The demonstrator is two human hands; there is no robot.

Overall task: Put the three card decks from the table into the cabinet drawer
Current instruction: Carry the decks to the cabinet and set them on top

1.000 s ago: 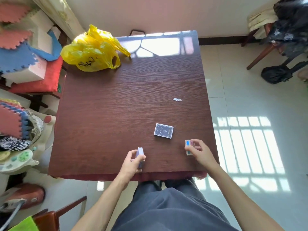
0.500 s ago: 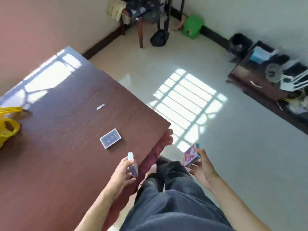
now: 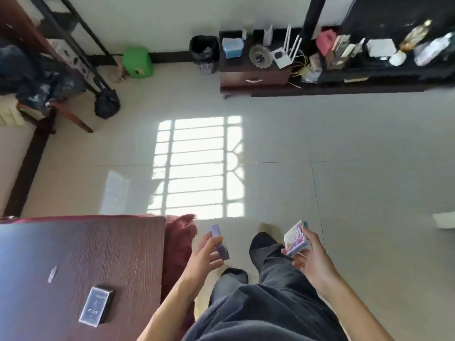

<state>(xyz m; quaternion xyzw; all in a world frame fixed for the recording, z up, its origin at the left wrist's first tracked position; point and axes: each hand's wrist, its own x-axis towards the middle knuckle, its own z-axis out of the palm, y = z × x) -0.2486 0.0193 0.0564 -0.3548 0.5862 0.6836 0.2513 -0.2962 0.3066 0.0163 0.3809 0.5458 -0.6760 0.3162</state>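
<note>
Decks are split three ways: a grey deck (image 3: 96, 305) lies flat on the table (image 3: 123, 254), while the left hand (image 3: 205, 255) pinches a purple deck (image 3: 219, 244) edge-on between thumb and fingers, and the right hand (image 3: 311, 258) cradles a pink deck (image 3: 295, 238) in curled fingers, both over the floor. Far across the room stands the cabinet (image 3: 254, 70), its drawer (image 3: 254, 78) closed.

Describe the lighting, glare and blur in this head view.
Head view: hard sunlight throws a window-grille pattern on the floor; bluish glare washes the table; motion blur softens the left hand with its deck, the right hand's deck and the dark deck; wide-angle bending skews the cabinet.
</note>
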